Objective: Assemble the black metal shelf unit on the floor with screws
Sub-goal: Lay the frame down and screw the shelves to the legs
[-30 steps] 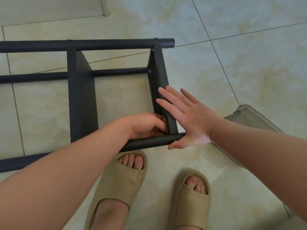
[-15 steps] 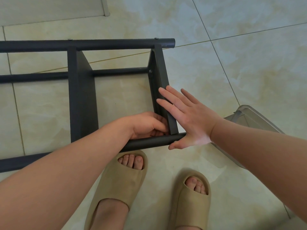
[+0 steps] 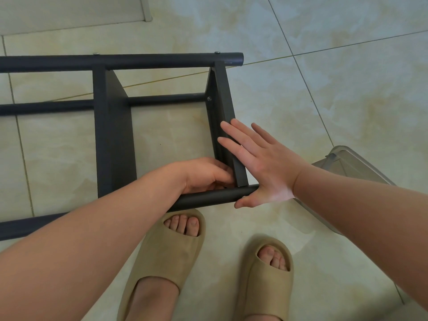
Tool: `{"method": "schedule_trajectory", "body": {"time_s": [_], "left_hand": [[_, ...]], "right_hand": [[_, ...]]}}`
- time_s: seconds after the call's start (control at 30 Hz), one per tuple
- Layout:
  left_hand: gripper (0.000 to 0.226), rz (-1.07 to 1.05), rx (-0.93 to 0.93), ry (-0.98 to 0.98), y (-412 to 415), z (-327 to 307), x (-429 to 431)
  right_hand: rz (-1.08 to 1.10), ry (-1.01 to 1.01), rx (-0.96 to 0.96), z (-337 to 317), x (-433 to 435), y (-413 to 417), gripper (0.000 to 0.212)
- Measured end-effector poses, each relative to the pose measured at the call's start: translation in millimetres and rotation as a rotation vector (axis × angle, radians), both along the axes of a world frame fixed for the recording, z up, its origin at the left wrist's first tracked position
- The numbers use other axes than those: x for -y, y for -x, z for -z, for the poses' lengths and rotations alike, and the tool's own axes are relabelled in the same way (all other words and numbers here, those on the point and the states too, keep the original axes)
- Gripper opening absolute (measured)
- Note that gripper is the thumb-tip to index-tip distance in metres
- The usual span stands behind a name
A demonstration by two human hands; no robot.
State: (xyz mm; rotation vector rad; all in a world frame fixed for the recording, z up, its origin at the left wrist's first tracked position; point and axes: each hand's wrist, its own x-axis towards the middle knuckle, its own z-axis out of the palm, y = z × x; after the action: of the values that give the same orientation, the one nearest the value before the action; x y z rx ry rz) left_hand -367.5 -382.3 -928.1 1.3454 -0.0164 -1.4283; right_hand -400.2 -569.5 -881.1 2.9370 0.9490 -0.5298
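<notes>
The black metal shelf unit [image 3: 111, 135] lies on its side on the tiled floor. Its end panel [image 3: 223, 96] meets the near tube [image 3: 208, 198] at the corner in front of me. My left hand [image 3: 206, 174] reaches inside that corner with fingers curled against the panel's inner face; what the fingertips hold is hidden. My right hand [image 3: 259, 163] lies flat on the panel's outer face, fingers straight, thumb against the tube's end. A screw head [image 3: 209, 98] shows on the panel where the middle tube joins.
A clear plastic container [image 3: 347, 163] stands on the floor just right of my right wrist. My feet in tan slippers [image 3: 166, 258] stand just below the near tube. A pale board edge [image 3: 146, 10] lies at the top left. Two screw heads [image 3: 217, 52] sit on the far tube.
</notes>
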Motion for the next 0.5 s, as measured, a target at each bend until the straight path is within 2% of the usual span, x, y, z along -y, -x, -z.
{"method": "schedule_trajectory", "body": {"time_s": [0.2, 0.3, 0.5], "left_hand": [[0.008, -0.010, 0.052, -0.037, -1.2, -0.5, -0.2], [0.021, -0.016, 0.035, -0.019, -1.9, 2.0, -0.8], [0.019, -0.012, 0.007, 0.016, -2.3, -3.3, -1.3]], "right_hand": [[0.001, 0.001, 0.002, -0.3, 0.0, -0.1, 0.129], [0.000, 0.005, 0.001, -0.2, -0.2, 0.0, 0.129], [0.001, 0.007, -0.004, -0.8, -0.4, -0.2, 0.130]]}}
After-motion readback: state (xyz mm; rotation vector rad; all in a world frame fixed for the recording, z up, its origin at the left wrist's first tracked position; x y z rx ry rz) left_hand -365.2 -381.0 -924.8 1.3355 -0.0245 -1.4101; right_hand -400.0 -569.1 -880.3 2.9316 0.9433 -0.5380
